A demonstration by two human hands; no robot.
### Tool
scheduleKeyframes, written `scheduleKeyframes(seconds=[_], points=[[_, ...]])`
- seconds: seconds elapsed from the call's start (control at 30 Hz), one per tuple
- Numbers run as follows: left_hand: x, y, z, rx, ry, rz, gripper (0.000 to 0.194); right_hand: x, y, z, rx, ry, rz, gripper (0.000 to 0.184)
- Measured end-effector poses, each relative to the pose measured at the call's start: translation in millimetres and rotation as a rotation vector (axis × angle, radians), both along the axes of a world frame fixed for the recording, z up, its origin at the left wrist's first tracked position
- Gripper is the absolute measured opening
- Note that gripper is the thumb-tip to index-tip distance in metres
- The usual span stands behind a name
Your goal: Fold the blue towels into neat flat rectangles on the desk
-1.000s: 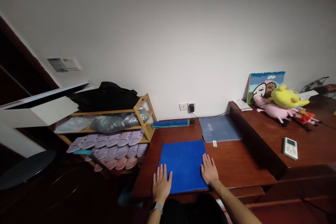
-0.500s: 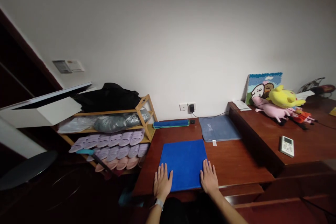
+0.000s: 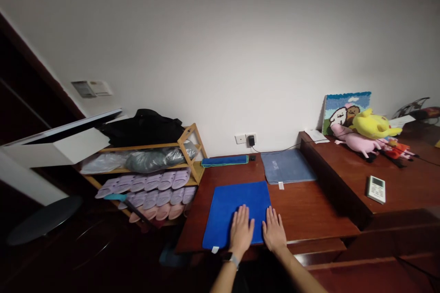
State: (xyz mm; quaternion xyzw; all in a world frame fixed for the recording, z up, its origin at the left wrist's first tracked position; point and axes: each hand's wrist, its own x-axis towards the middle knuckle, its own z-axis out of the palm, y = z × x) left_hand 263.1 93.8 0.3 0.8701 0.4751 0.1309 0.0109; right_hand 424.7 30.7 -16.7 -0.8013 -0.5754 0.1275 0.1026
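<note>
Head view: can see a blue cloth (image 3: pixel 233 197) spread on a red-brown table (image 3: pixel 319 215), low in the middle. Around it, near the wall (image 3: pixel 227 55), a folded cloth with a green edge (image 3: pixel 225 161) and a grey-blue cloth (image 3: pixel 288 167) with pale letters. Off to the left, a wooden rack (image 3: pixel 192 165) with slippers (image 3: pixel 151 182); off to the right, a higher desk (image 3: pixel 343 174) with soft toys (image 3: pixel 374 124) and a white gadget (image 3: pixel 376 189) with buttons. In the way, hiding bits of the blue cloth: the left hand (image 3: pixel 241 232), flat on its near part, and the right hand (image 3: pixel 274 232), across its right edge. Fingers of both stretched out straight, laid flat. Blue cloth: soft-looking, thin, almost square. Table: smooth, shiny wood. Toys: puffy and round. Counting up: three cloths, two white tags (image 3: pixel 215 250), two hands, two rows of purple slippers above one row of pink ones.
</note>
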Motion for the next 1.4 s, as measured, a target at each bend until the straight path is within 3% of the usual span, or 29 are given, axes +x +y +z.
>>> scheduleKeyframes(seconds=[0.07, 0.13, 0.23, 0.33, 0.47, 0.53, 0.67, 0.93, 1.2, 1.3, 1.4], points=[[34, -12, -1.0, -0.051, -0.023, -0.144, 0.061, 0, -1, 0.1, -0.028, -0.028, 0.028, 0.066], [54, -18, -5.3, -0.098, -0.026, -0.205, 0.059, 0, -2, -1.0, -0.053, -0.060, 0.064, 0.066], [47, -15, -12.4, -0.135, -0.009, -0.225, 0.059, 0, -1, -4.1, -0.053, -0.071, 0.056, 0.066], [2, -3, -16.4, -0.130, 0.029, -0.162, 0.063, -1, 0, -7.1, -0.026, -0.051, 0.010, 0.067], [-82, 20, -17.9, -0.095, 0.082, 0.131, 0.067, -2, 2, -8.3, 0.003, -0.031, -0.017, 0.068], [-115, 31, -17.8, -0.094, 0.095, 0.205, 0.068, -5, 5, -7.0, 0.001, -0.027, -0.029, 0.068], [-144, 45, -19.0, -0.126, 0.096, 0.203, 0.070, -10, 10, -2.2, -0.030, -0.048, -0.062, 0.066], [-142, 54, -32.6, -0.085, 0.066, 0.189, 0.070, 1, -13, -4.3, 0.036, -0.007, 0.083, 0.067], [-151, 59, -32.7, -0.075, 0.054, 0.190, 0.069, 5, -16, -3.6, 0.065, 0.016, 0.110, 0.068], [-132, 58, -24.5, 0.020, 0.024, 0.203, 0.064, 4, -16, -1.4, 0.078, 0.028, 0.114, 0.068], [-81, 48, -11.9, 0.073, -0.017, 0.110, 0.060, 5, -16, -0.4, 0.077, 0.027, 0.114, 0.067]])
